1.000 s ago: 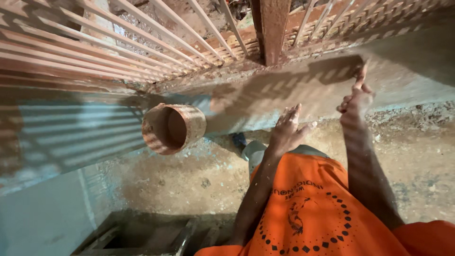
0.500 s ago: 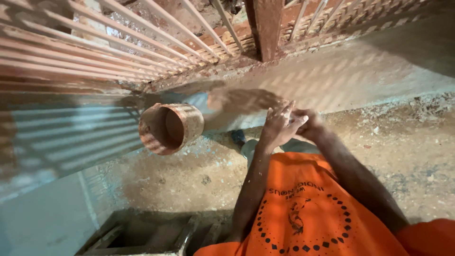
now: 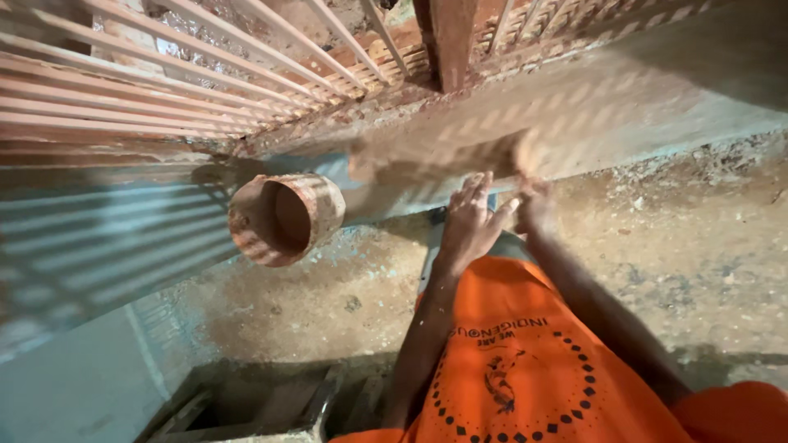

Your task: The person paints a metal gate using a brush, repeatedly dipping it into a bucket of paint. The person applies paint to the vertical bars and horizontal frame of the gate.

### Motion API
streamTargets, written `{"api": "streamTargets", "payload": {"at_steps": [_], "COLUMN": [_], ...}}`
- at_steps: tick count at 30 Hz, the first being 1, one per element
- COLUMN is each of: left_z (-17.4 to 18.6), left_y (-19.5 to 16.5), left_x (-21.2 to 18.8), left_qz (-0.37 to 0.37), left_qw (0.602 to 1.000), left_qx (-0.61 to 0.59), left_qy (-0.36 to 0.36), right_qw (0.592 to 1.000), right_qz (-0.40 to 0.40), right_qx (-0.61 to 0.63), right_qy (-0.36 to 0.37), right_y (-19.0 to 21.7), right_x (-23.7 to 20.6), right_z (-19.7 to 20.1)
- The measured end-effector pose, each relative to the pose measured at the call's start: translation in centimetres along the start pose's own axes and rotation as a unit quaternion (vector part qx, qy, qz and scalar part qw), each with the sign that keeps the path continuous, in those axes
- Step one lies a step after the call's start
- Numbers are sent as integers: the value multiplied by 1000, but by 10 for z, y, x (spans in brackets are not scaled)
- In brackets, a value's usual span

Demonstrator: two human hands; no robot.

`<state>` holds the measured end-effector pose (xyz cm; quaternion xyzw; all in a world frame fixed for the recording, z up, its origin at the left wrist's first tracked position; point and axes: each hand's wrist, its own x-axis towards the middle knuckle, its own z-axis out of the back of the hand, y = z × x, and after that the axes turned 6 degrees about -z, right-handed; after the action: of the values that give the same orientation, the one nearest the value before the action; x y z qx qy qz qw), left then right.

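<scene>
A long brown slab (image 3: 435, 160), smeared by motion blur, hangs in front of the grey wall just above my hands. My right hand (image 3: 538, 205) is at the slab's right end and grips it, though the fingers are blurred. Just below the slab's underside is my left hand (image 3: 472, 217), raised with its fingers spread and nothing in it. Both forearms rise from my orange printed shirt (image 3: 525, 369) at the bottom of the view.
A round rust-brown pipe end (image 3: 283, 217) sticks out of the wall to the left of my hands. A barred metal grille (image 3: 164, 90) and a rusty post (image 3: 451, 37) run overhead. The floor (image 3: 698, 262) is dusty concrete. A dark recessed box (image 3: 246, 406) sits bottom left.
My right hand has come down from high on the right to beside my left hand. The brown slab has shifted with it and now shows as a blur.
</scene>
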<state>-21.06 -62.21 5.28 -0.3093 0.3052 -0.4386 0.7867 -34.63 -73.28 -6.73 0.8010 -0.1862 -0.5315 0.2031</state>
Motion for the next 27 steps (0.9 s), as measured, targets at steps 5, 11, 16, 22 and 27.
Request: {"api": "streamTargets", "payload": {"at_steps": [5, 11, 16, 22, 27], "left_z": [47, 75, 86, 86, 84], "left_y": [16, 35, 48, 54, 62], "left_x": [-28, -48, -57, -68, -75], "left_qz": [41, 61, 80, 76, 90], "left_qw": [998, 992, 988, 989, 985], "left_qx": [-23, -45, -93, -93, -111], "left_qy": [-43, -105, -97, -81, -95], "right_qw": [624, 914, 996, 970, 948], "right_qz": [-142, -228, -87, 57, -100], "right_qx": [736, 68, 0, -147, -297], "right_qy": [221, 328, -35, -186, -59], "right_y": [-106, -100, -39, -38, -116], "right_x": [-38, -25, -34, -65, -70], "right_z": [-126, -84, -19, -54, -93]}}
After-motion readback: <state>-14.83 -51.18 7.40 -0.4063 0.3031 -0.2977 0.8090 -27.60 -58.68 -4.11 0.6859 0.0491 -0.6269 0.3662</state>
